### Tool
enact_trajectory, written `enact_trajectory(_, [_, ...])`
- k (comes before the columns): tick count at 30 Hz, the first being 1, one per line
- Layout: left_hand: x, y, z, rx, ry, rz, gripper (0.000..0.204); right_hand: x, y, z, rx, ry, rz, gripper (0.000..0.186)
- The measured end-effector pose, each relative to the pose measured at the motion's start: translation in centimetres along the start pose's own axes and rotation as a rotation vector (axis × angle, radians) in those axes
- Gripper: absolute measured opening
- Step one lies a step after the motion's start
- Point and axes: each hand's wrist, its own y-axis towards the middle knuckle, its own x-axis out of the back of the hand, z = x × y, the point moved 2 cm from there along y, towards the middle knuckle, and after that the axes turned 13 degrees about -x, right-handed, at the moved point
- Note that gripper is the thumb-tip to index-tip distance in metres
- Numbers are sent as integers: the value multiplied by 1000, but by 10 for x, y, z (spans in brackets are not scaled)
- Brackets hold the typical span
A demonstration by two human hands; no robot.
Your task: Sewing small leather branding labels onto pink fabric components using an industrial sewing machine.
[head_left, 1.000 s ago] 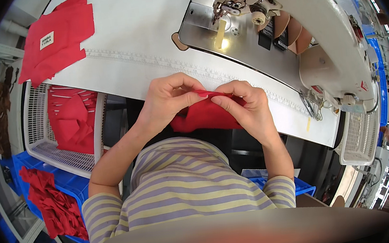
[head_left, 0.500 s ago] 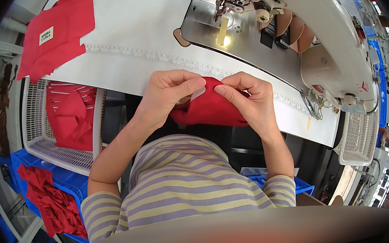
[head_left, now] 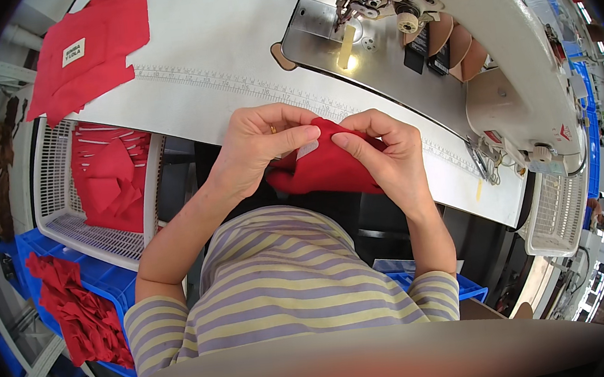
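Observation:
A red fabric piece [head_left: 325,164] is pinched between both my hands over the table's front edge, its lower part hanging toward my lap. My left hand [head_left: 258,145] grips its upper left edge between thumb and forefinger, right beside a small pale label [head_left: 307,149] on the cloth. With thumb and bent fingers, my right hand [head_left: 389,151] holds the upper right edge. The top of the cloth bunches into a small peak between the two hands. Beyond it, to the right, stands the sewing machine [head_left: 513,37], its needle area lit above a metal plate [head_left: 316,38].
Flat red fabric pieces [head_left: 96,52] with a pale label lie at the table's far left. Below them are a white basket [head_left: 49,169] of red pieces and a blue crate [head_left: 103,277] with crumpled red cloth [head_left: 81,311]. Scissors [head_left: 480,160] rest near the machine's base.
Both hands keep their pinch and have barely shifted. The red fabric has turned slightly, so more of its pale label shows. The flat pieces at far left sit marginally differently in view.

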Motion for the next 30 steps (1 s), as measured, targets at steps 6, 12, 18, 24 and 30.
enact_trajectory(6, [8, -1, 9, 11, 23, -16, 13, -2, 1, 0, -13, -31, 0, 11])
enact_trajectory(12, [3, -2, 4, -9, 18, -59, 10, 1, 3, 4, 254, -285, -218, 8])
enact_trajectory(18, [-2, -6, -3, -74, 86, -40, 10, 2, -17, 0, 312, -421, -254, 15])
enact_trajectory(24, [-3, -9, -3, -123, 152, 15, 11, -3, -13, -3, 16, -112, -47, 14])
enact_trajectory(30, [1, -12, -5, -220, 300, 49, 10, -9, -20, 9, -52, -150, -18, 13])
